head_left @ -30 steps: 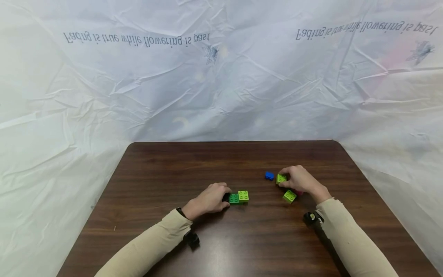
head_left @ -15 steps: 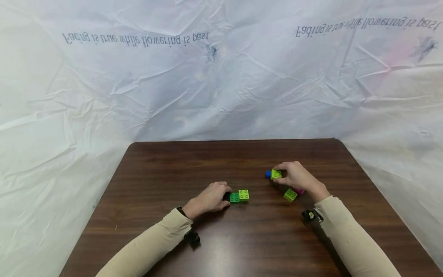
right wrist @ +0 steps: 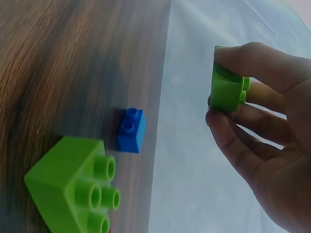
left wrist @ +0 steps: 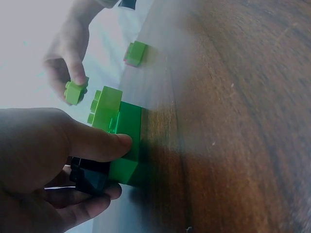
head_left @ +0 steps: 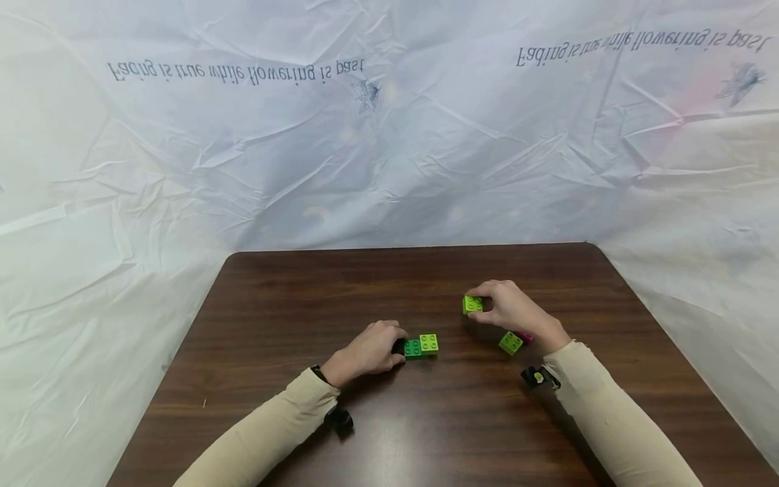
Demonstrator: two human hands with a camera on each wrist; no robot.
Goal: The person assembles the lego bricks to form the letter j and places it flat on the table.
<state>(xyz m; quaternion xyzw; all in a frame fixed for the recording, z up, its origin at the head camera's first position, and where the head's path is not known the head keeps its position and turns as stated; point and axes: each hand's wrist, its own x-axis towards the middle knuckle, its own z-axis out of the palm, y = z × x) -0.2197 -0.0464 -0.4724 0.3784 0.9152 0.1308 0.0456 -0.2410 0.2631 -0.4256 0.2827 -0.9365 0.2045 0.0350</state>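
My left hand (head_left: 368, 348) grips a small assembly of building blocks low over the table, its thumb against the green brick (left wrist: 130, 119). A lime brick (left wrist: 108, 109) is stacked on the far end, and a black brick (left wrist: 92, 175) sits at the near end between the fingers. Up to the right, my right hand (head_left: 517, 314) pinches another lime brick (right wrist: 226, 90) between thumb and fingers, held above the table with its studs toward the palm. In the right wrist view, a blue brick (right wrist: 131, 132) stands on the table; in the head view it is hidden.
A further lime brick (head_left: 510, 343) lies below my right hand, with a pink brick (head_left: 525, 336) partly showing behind it. The wooden table (head_left: 292, 284) ends at a white printed sheet (head_left: 389, 169) hanging along the back and sides.
My right hand has lifted the lime brick and carried it left and slightly away, so it now covers the blue brick in the head view. My left hand stays put.
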